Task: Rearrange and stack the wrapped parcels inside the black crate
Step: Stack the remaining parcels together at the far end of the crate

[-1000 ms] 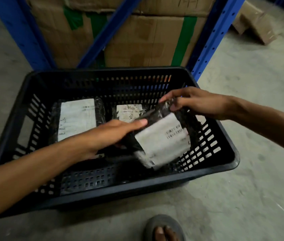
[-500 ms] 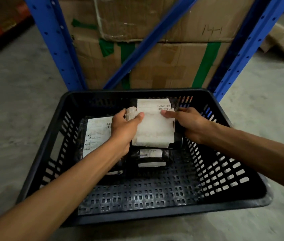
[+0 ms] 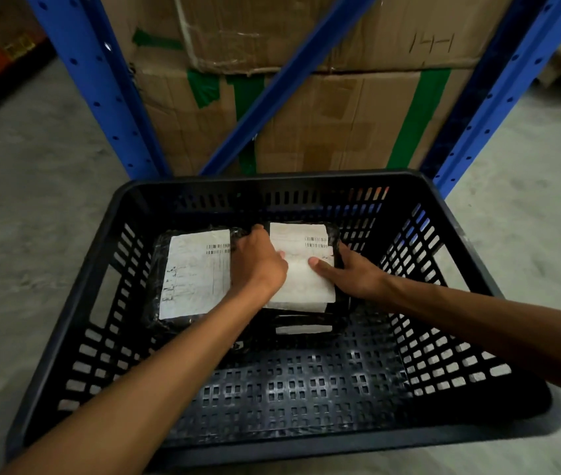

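Note:
A black perforated crate [image 3: 471, 269] stands on the floor in front of me. Inside, at the far left, lies a black-wrapped parcel [image 3: 197, 272] with a white label. To its right a second labelled parcel [image 3: 301, 269] rests on top of another parcel [image 3: 303, 329], whose front edge shows below it. My left hand [image 3: 260, 265] grips the top parcel's left edge. My right hand [image 3: 347, 274] holds its right side, thumb pressed on the label.
Blue shelf uprights [image 3: 90, 84] and a diagonal brace [image 3: 286, 80] rise behind the crate, with taped cardboard boxes [image 3: 341, 132] stacked between them. Grey concrete floor [image 3: 32, 186] surrounds the crate. The crate's near floor [image 3: 299, 389] holds nothing.
The held parcel went from the crate's right side, tilted, to flat on top of the far-right parcel. Both hands lowered with it and stayed on its edges.

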A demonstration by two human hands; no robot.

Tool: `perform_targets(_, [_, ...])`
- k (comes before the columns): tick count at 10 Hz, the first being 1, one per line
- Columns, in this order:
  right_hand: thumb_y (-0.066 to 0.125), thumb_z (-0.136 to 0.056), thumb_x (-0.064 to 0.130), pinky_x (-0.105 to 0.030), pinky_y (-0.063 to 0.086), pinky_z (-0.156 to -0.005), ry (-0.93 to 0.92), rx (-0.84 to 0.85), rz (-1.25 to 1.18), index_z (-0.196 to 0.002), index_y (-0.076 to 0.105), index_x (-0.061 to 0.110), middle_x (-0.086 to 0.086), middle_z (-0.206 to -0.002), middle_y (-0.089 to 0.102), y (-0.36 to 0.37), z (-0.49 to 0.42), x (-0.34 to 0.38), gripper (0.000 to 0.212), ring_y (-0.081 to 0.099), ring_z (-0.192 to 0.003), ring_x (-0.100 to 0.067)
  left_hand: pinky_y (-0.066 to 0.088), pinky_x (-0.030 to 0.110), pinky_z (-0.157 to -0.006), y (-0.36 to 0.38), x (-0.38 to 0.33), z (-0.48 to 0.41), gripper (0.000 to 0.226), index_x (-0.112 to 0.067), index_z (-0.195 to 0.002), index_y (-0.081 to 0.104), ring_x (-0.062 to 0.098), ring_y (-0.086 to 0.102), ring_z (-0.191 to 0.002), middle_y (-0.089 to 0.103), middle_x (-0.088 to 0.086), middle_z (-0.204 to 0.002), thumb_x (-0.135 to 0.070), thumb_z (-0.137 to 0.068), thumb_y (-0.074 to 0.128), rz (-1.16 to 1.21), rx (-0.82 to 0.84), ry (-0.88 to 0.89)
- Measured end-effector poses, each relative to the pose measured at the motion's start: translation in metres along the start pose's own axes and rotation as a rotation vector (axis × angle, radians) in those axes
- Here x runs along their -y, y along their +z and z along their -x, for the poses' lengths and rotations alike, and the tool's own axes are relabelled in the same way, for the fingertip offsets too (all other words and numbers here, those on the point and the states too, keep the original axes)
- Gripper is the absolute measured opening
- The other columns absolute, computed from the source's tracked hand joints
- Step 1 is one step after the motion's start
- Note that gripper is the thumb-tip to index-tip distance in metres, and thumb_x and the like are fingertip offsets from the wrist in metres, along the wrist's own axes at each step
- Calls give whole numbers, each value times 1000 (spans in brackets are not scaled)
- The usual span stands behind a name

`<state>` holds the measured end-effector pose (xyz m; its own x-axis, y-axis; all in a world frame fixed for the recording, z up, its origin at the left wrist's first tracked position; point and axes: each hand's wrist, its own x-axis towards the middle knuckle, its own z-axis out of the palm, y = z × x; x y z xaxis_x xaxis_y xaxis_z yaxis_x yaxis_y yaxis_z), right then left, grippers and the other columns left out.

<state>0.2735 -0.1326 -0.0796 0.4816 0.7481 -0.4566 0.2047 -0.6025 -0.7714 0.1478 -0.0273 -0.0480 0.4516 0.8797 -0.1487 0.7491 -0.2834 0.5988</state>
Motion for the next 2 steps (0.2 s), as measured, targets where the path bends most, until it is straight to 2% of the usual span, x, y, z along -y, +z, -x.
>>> perform_targets(1, [55,-91,51,-27,45,-100,41,-12,206,-150,29,20,-1,-137,59,-6,9,20,71,58,-123,-25,52,33,-82,-12,-2,2,32,-11,-119,68,29,66,-110,69,9,-119,-21,-88,72,-74,-8,58])
perform_targets(2, [49,-96,49,-31,43,-100,25,-132,410,-157,11,9,-12,-147,51,-17,24,38,82,53,-129,-30,53,28,-77,-29,0,5,13,-17,-98,73,26,71,-99,71,3,-99,-18,-85,72,-28,39,104])
